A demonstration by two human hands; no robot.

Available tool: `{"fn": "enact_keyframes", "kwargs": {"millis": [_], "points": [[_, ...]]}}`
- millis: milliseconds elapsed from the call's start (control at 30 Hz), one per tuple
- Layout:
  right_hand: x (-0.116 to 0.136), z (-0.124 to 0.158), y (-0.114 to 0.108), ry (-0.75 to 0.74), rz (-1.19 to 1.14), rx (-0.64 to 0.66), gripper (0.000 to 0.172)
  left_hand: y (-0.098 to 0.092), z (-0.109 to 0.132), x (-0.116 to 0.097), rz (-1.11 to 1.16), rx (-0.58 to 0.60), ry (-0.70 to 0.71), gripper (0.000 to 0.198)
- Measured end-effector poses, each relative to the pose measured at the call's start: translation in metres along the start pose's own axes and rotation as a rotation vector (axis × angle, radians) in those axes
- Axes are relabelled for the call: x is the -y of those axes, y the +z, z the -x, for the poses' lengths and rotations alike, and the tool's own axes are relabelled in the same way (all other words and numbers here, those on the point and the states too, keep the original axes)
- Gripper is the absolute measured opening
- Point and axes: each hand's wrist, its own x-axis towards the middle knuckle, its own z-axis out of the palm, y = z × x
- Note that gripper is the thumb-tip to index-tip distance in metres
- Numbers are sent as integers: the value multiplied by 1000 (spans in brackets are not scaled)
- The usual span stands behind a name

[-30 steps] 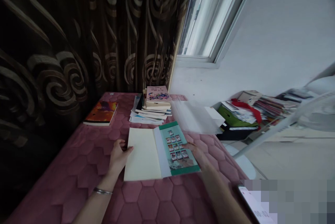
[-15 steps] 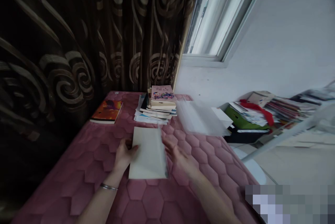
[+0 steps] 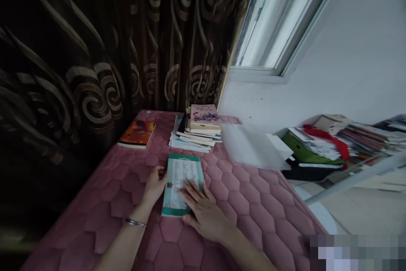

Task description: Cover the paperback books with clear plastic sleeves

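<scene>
A thin book point(image 3: 182, 169) with a green-bordered cover and columns of small print lies closed on the pink quilted cover point(image 3: 244, 199). My left hand point(image 3: 156, 185), with a bangle at the wrist, is at its left edge. The fingers there are curled and the thumb is against the edge; the fingertips are partly hidden. Across the lower right of the cover my right hand point(image 3: 204, 212) lies flat with its fingers spread, hiding part of the print.
Behind the book stands a stack of books point(image 3: 199, 129) with a pink one on top. An orange book point(image 3: 138, 133) lies at the back left. To the right are a translucent plastic sheet point(image 3: 253, 146) and a green container point(image 3: 304, 148) of papers. A dark curtain point(image 3: 127, 51) hangs behind.
The book was open at a blank pale page between both hands; now it is closed with the green-bordered cover up. My right hand has moved from the right edge onto the cover.
</scene>
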Motion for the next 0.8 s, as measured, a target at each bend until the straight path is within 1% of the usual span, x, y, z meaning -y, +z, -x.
{"fn": "enact_keyframes", "kwargs": {"millis": [67,133,233,300,400,467,533,600,667,800], "points": [[0,1,2,-22,16,7,69,1,1,-1,-11,8,-8,16],[0,1,3,-28,21,12,71,2,2,-2,-11,11,-17,18],[1,0,2,-19,-3,20,66,2,3,-3,-17,14,-26,19],[1,-2,1,20,-33,-3,62,2,3,-3,-33,3,-20,19],[-4,-6,0,173,-43,-128,53,4,5,-2,-54,-14,11,21],[-12,-9,2,308,-28,-259,47,5,6,-2,-64,-8,26,22],[-23,-12,4,406,-39,-389,43,7,7,-4,-90,6,33,20],[-33,-13,5,433,-79,-479,41,9,9,-9,-137,24,29,17],[-41,-13,6,425,-113,-533,39,11,11,-15,-180,54,20,15],[-49,-11,4,446,-191,-553,41,15,13,-25,-277,108,35,19]]}}
